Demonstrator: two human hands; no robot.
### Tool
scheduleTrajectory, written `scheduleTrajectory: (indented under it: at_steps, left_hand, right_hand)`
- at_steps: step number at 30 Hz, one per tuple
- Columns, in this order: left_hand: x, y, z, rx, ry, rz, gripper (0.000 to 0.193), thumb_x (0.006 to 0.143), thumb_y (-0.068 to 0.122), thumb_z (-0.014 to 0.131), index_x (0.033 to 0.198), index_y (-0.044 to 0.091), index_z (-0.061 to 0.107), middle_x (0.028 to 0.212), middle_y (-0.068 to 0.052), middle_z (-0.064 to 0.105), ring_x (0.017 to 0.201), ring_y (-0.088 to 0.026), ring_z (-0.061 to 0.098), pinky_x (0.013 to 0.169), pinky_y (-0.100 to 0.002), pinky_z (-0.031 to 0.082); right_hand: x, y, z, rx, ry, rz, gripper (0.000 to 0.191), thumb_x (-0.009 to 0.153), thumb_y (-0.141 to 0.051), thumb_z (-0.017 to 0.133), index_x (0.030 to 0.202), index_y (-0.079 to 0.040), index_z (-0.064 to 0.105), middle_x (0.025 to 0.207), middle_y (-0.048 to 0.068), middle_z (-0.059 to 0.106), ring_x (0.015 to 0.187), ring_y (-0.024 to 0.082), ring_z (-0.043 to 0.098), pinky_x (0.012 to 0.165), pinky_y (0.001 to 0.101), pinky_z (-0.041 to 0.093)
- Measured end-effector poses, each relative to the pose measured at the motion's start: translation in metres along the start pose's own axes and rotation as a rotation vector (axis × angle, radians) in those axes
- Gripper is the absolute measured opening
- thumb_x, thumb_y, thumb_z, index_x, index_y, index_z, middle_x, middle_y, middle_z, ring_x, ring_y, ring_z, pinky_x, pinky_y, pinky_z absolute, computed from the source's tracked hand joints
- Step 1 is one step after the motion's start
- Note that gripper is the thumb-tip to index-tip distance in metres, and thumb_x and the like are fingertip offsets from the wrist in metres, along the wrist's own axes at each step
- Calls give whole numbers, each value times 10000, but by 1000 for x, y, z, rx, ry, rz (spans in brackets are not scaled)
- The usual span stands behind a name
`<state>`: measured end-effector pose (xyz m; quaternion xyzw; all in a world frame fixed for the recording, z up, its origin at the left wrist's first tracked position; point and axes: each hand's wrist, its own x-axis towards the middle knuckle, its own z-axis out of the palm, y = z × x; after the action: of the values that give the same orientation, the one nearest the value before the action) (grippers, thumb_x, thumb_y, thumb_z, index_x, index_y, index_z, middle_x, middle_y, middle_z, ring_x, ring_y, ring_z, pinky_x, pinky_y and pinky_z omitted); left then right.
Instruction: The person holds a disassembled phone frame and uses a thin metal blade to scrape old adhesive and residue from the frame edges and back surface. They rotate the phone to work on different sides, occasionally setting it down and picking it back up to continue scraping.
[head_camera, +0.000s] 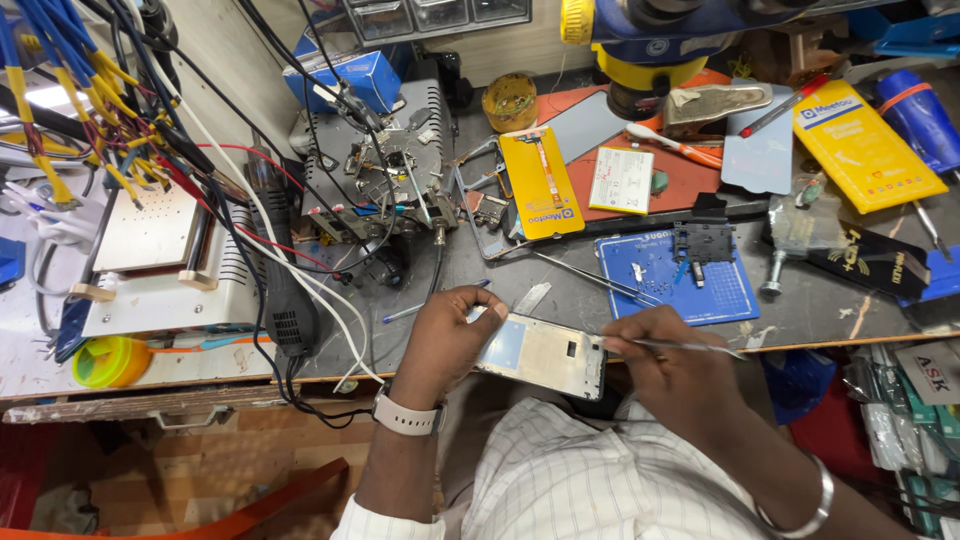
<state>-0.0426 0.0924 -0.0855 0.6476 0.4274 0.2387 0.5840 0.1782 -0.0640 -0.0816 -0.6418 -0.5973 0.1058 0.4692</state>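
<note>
Evidently light, thin and easily bent, so best pinched by its rims: flat silvery rectangular phone frame (541, 355) above worktop (600, 300) edge, left hand (447, 335) fingers closed on it, right hand (665, 365) fingers pinching slim metal tweezers (690, 347).

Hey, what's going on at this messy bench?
A person sits at a cluttered workbench with an opened phone frame held over their lap. The left hand grips the frame at its left end, while the right hand holds thin metal tweezers, with the frame's right edge against that hand. On the bench behind lie a blue mat with small parts, a yellow package and a tangle of cables.
</note>
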Motion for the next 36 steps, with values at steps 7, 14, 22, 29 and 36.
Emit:
scheduleTrajectory:
  at_steps: [7,14,22,29,36]
  left_hand:
    - [2,4,2,62,62,-30,143,869,164,750,888,23,740,693,-36,684,593,-93,566,558,-291,478]
    - [3,-2,3,91,52,34,176,865,190,756,881,15,750,697,-27,712,602,-71,596,574,-278,502]
    - [1,0,3,37,50,-3,171,871,184,753,895,15,740,710,-31,708,605,-75,572,574,-284,483]
    - [4,-1,3,19,53,-20,166,864,168,760,889,5,739,722,-36,711,613,-78,586,580,-283,493]
    - [5,-3,4,-20,66,-46,153,861,152,759,893,5,735,721,-43,709,596,-81,591,551,-282,485]
  right_hand:
    - [-3,12,-14,129,-29,183,123,928,-73,684,935,-39,566,921,124,798,866,181,785,766,304,634]
    - [-15,46,-10,907,18,467,157,965,-12,577,1090,-24,482,1077,239,720,967,286,762,869,415,640]
    - [-10,44,-8,625,-90,268,193,956,32,607,1050,-20,447,1117,193,715,1042,198,695,892,334,594]
    - [-4,31,-11,410,-183,367,217,929,-25,630,1062,-47,460,1005,142,755,977,145,742,844,283,610]
    - [3,13,-12,171,-166,296,251,907,-96,681,1069,-39,498,961,108,790,908,135,769,761,280,625]
